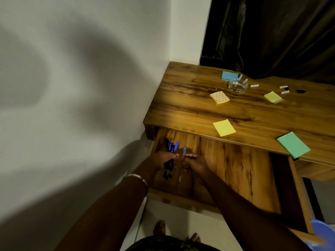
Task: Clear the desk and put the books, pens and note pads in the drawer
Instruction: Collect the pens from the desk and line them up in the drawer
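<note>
The wooden drawer is pulled out under the desk. Over its left end my left hand grips a bundle of blue and black pens. Right beside it my right hand pinches a single blue pen, held upright. On the desk lie a yellow note pad at the front edge, a green pad overhanging the edge, a patterned pad, another yellow pad and a blue pad.
A glass ashtray stands near the back of the desk, with several small white tubes around it. The wall closes in on the left, a dark curtain hangs behind. A blue plastic object sits at the lower right.
</note>
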`<state>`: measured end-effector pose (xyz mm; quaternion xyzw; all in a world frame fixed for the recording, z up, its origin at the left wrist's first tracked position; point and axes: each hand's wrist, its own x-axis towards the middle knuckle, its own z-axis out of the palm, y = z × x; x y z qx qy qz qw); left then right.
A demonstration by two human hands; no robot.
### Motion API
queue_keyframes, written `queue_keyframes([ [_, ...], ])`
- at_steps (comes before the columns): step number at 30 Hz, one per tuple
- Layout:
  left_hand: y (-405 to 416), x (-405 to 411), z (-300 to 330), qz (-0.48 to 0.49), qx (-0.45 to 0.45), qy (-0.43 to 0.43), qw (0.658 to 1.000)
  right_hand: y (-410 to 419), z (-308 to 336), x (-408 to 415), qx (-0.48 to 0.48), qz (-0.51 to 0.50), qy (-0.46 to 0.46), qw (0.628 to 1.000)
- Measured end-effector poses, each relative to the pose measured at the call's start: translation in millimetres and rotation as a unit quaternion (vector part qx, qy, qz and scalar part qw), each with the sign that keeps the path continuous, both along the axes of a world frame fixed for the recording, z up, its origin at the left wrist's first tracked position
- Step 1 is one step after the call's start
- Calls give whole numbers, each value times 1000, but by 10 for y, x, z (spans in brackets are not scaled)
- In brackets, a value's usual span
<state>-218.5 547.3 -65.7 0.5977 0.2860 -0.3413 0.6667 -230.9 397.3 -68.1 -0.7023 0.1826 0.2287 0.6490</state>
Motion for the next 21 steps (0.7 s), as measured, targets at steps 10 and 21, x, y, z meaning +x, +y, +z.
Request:
queue_keyframes([
  [10, 198, -90, -26, -21, 96, -33, 995, 196, -371, -80, -198, 137, -1, 970],
  [21, 411, -319, -72, 5, 25, -51, 998, 437, -742, -2, -307, 135, -26, 942],
])
